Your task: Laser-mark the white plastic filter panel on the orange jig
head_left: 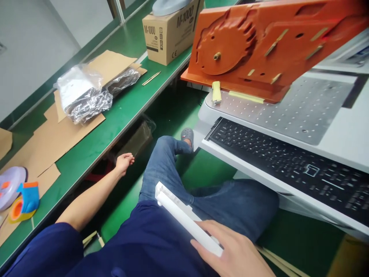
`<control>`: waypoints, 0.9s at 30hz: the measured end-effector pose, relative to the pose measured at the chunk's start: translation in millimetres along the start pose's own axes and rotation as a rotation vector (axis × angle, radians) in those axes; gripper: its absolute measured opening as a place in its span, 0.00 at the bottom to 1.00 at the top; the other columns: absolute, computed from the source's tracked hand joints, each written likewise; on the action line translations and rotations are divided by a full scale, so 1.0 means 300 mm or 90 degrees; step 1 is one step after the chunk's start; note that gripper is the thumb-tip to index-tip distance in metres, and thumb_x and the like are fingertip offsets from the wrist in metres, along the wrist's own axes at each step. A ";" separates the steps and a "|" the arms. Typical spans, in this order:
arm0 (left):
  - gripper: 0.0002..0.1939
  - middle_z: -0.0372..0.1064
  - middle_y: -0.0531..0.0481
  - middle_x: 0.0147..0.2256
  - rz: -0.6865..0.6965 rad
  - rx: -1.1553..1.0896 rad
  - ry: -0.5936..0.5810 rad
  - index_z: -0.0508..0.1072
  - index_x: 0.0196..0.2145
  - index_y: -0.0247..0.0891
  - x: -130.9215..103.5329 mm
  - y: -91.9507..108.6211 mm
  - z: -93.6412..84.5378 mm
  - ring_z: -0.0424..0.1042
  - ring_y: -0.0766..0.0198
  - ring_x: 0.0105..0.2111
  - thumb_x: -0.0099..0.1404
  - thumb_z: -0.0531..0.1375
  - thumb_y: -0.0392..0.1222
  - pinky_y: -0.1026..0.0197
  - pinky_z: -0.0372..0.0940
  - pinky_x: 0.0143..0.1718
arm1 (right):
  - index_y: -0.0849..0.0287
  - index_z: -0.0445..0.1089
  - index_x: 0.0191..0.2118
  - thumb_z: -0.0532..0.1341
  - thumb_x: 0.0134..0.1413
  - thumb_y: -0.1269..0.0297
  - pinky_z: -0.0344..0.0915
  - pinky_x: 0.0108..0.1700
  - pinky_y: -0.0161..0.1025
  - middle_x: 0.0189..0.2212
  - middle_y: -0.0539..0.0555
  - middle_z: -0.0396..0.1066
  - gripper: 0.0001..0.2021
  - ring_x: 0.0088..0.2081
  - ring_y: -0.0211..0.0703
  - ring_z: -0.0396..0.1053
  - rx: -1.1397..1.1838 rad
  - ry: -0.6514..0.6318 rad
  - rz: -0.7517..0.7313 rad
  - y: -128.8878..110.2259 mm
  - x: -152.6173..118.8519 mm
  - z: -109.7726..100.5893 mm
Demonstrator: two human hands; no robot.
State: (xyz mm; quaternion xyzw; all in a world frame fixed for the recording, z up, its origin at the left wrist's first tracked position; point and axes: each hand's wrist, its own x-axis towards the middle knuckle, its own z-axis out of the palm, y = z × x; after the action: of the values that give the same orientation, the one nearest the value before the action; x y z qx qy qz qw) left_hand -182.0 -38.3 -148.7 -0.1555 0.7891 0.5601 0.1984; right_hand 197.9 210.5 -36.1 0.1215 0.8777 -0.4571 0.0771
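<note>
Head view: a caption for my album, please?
Right hand holds a white part, left hand near the green bench, orange panel beyond the keyboard.

long white part [185,220], tilted, seemingly plastic

I can see the person's left forearm [93,196] bare and angled forward and outward, the left hand [123,163] at its end loosely curled. The right hand [235,246] is held low in front, its thumb set opposite the fingers in a pinch.
</note>
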 end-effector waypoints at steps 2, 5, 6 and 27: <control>0.16 0.80 0.42 0.33 0.021 0.020 -0.042 0.79 0.44 0.27 -0.078 0.007 0.024 0.76 0.65 0.28 0.64 0.76 0.39 0.63 0.67 0.32 | 0.46 0.83 0.49 0.67 0.67 0.58 0.81 0.44 0.42 0.45 0.52 0.85 0.09 0.43 0.52 0.84 0.002 0.005 0.008 -0.008 0.001 -0.004; 0.16 0.82 0.42 0.39 0.188 0.081 -0.153 0.80 0.48 0.32 -0.234 0.118 0.058 0.79 0.61 0.35 0.70 0.71 0.47 0.61 0.71 0.40 | 0.46 0.82 0.45 0.67 0.65 0.60 0.80 0.42 0.42 0.42 0.51 0.84 0.07 0.40 0.51 0.83 0.001 -0.005 0.030 -0.025 0.011 -0.019; 0.17 0.82 0.42 0.42 0.286 0.122 -0.215 0.80 0.50 0.34 -0.299 0.174 0.068 0.80 0.59 0.38 0.73 0.68 0.50 0.58 0.73 0.44 | 0.47 0.82 0.44 0.67 0.65 0.60 0.79 0.42 0.42 0.41 0.50 0.84 0.06 0.39 0.51 0.83 -0.002 -0.015 0.039 -0.031 0.017 -0.025; 0.06 0.80 0.53 0.30 1.010 0.607 -0.644 0.80 0.41 0.46 -0.632 0.341 0.114 0.77 0.58 0.26 0.73 0.64 0.47 0.53 0.70 0.31 | 0.55 0.83 0.54 0.60 0.72 0.38 0.72 0.67 0.58 0.56 0.60 0.82 0.26 0.60 0.58 0.79 0.131 0.540 0.492 0.151 -0.565 -0.173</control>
State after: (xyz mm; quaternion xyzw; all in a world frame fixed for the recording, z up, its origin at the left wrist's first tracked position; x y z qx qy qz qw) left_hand -59.7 31.7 17.9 0.7511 0.6286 0.1611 0.1214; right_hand 372.0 254.0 -0.4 0.6122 0.6749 -0.3902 -0.1324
